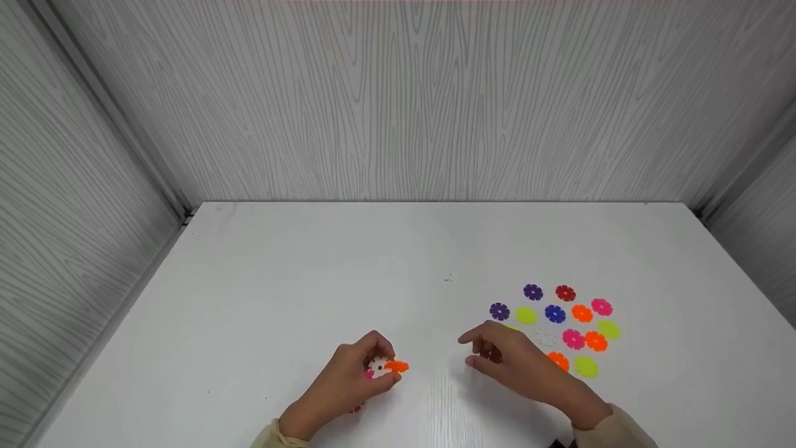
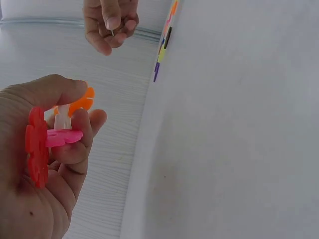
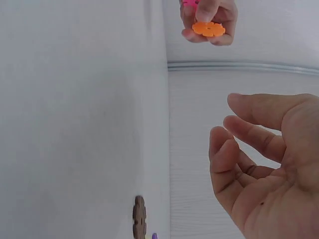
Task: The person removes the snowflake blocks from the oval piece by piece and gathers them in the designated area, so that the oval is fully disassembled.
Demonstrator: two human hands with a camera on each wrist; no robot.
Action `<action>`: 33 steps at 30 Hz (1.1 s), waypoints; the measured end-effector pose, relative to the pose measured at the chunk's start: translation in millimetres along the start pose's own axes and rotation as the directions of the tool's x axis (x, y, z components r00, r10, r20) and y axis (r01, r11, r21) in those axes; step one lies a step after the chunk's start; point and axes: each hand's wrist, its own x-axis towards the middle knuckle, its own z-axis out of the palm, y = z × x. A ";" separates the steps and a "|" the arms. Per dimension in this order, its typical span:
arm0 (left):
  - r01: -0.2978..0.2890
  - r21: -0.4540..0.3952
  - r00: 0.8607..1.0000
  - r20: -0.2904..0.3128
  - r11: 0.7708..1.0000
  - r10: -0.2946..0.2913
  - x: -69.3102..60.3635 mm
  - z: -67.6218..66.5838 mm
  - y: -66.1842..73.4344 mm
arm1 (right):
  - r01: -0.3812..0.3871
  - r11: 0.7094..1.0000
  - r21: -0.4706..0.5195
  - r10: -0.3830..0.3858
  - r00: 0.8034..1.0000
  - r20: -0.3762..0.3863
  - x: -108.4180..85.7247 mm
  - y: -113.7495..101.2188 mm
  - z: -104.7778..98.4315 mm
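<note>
My left hand [image 1: 351, 376] grips a small chain of slotted plastic flower discs. In the left wrist view the chain shows a red disc [image 2: 37, 147], a pink disc [image 2: 65, 138], a white disc [image 2: 62, 118] and an orange disc [image 2: 82, 102] slotted together at angles. Thumb and fingers pinch it near the orange and white pieces. To the right, my right hand [image 1: 516, 361] hovers over the table, left of the loose discs. Its fingers are loosely bent, the thumb apart from them, and nothing shows between them in the right wrist view.
Several loose discs lie spread on the white table [image 1: 311, 280] at the right, among them a blue disc [image 1: 555, 313], a dark red disc [image 1: 565, 293] and a yellow-green disc [image 1: 586, 366]. Wood-grain panels [image 1: 398, 106] stand behind and at both sides.
</note>
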 end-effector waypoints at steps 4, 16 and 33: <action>-0.015 -0.016 0.999 0.036 1.000 0.016 -0.5 0.3 1.5 | 0.025 1.000 -0.006 -0.025 1.000 0.004 7.4 -9.7 9.2; -0.054 -0.003 0.994 0.094 0.999 0.054 -0.5 6.2 4.3 | 0.036 0.995 0.092 -0.043 0.996 0.082 21.2 -34.5 35.6; -0.128 -0.010 0.986 0.108 0.992 0.128 -1.3 8.1 3.1 | 0.067 0.993 0.094 -0.077 0.991 0.106 24.3 -38.0 46.6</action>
